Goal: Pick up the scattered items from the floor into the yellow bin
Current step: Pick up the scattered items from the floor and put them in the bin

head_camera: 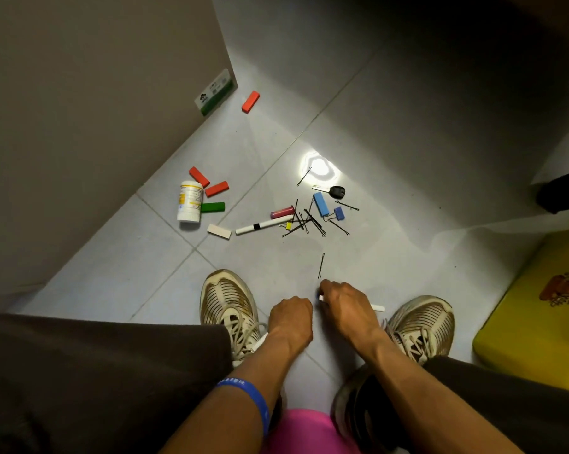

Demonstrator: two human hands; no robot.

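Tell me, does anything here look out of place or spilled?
Yes. Bobby pins lie tangled in a loose heap on the floor tiles, around a blue binder clip and a car key. A white pill bottle lies tipped on its side among coloured blocks.

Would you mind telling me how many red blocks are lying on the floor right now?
3. One red block lies far off beside the green-and-white box. Two more, and, lie next to the white bottle, above the green block. Others may be hidden.
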